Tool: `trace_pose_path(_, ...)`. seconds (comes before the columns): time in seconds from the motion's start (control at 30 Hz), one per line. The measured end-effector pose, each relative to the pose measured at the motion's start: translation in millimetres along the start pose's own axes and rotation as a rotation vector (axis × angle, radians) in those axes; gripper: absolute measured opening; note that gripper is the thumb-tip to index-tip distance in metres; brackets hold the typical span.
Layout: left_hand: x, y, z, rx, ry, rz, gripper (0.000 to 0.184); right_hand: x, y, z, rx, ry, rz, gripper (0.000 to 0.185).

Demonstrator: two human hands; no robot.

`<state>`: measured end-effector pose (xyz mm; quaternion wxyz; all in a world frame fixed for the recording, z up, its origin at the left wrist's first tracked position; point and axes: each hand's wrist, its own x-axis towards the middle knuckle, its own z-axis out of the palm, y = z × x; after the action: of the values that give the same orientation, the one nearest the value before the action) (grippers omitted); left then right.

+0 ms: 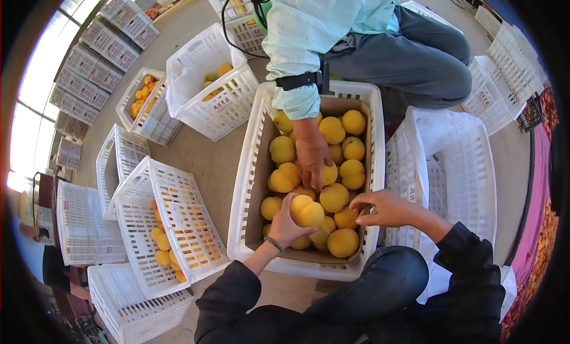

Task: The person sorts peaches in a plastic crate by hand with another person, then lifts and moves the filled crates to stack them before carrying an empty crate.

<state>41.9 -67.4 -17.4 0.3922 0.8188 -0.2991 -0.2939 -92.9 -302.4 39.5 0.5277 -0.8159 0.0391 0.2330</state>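
My left hand (288, 225), with a braided band at its wrist, grips a yellow peach (307, 211) above the near part of the crate. My right hand (383, 208) is over the crate's right edge, fingers curled in towards the thumb; anything between them is too small or hidden to make out. Below both hands, many yellow peaches (334, 197) fill a white plastic crate (244, 183) lined with brown cardboard (371, 148). Across from me, another person's hand (313, 154) reaches down among the peaches, its fingertips close to my left hand.
On the right stands a white crate with a white liner (460, 166). A tilted crate (178, 195) at left has yellow-orange fruit behind its slatted side. Further back, a lined crate (217, 106) holds several yellow fruits. The other person's knee (439, 65) borders the far side.
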Motion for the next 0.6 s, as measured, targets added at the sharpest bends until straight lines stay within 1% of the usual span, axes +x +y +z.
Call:
trace_pose_path(0.03,4.2,-4.2,0.7,0.071,0.009,0.044,0.088,-8.4,-3.6,-3.0,-0.013,0.117,-0.029,0.036)
trace_pose_path(0.07,8.8,-6.8,1.2,0.071,0.001,0.05,0.088,-14.7,-4.1,-5.5,-0.028,0.233,-0.058,0.032)
trace_pose_path(0.13,18.5,-9.6,1.8,0.188,-0.061,0.03,0.089,-17.6,6.8,-4.0,0.004,0.281,-0.058,0.029)
trace_pose_path(0.2,22.5,-12.5,5.3,0.24,-0.064,0.062,0.09,-18.7,13.1,-1.1,0.092,0.354,-0.073,0.027)
trace_pose_path(0.27,25.2,-10.0,8.3,0.289,-0.065,0.09,0.091,-20.2,12.8,-0.7,0.112,0.369,-0.08,0.027)
trace_pose_path(0.33,22.9,-2.5,11.4,0.341,-0.089,0.042,0.092,-18.5,13.7,-0.8,0.129,0.372,-0.088,0.027)
trace_pose_path(0.4,23.4,-5.9,18.7,0.38,-0.095,0.073,0.092,-13.7,15.5,-2.8,-0.076,0.304,-0.139,0.029)
trace_pose_path(0.43,23.0,-8.0,21.8,0.416,-0.097,0.109,0.092,-9.0,15.0,-2.3,-0.071,0.301,-0.136,0.029)
trace_pose_path(0.5,23.0,-11.1,24.2,0.385,-0.106,0.103,0.092,5.7,12.1,0.0,-0.263,0.305,-0.189,0.042)
trace_pose_path(0.53,23.0,-12.2,24.6,0.354,-0.109,0.102,0.093,15.7,11.2,2.6,-0.261,0.303,-0.189,0.042)
trace_pose_path(0.6,22.8,-8.4,25.5,0.36,-0.106,0.081,0.093,38.5,7.5,6.2,-0.239,0.143,0.092,0.062)
